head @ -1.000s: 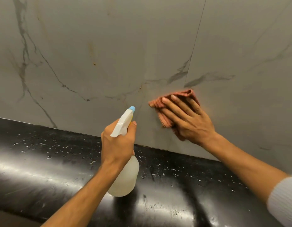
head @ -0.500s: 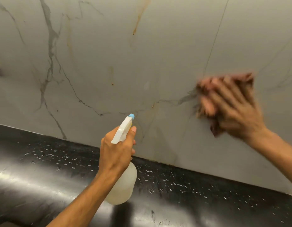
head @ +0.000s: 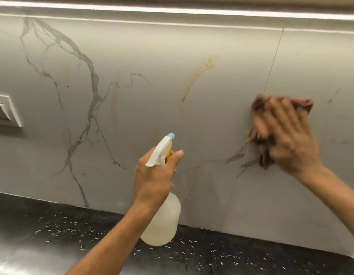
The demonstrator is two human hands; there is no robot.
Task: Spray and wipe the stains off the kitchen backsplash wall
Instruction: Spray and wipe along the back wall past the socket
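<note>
The grey marble-veined backsplash wall (head: 172,120) fills most of the view. A brown streaky stain (head: 200,74) runs down it above the middle, and a fainter one (head: 114,96) lies to its left. My left hand (head: 154,177) grips a translucent spray bottle (head: 164,221) with a white trigger head and blue nozzle (head: 171,135) pointing at the wall. My right hand (head: 291,135), blurred by motion, presses a reddish-brown cloth (head: 260,135) flat against the wall, right of the tile seam.
A glossy black countertop (head: 53,235) speckled with white droplets runs along the wall's foot. A white switch plate (head: 5,113) is mounted at the far left. A lit strip (head: 172,10) under a cabinet edge crosses the top.
My right hand and the cloth have moved right and up along the wall, across the seam. The view has tilted up, showing the stain and light strip. The spray bottle stays held.
</note>
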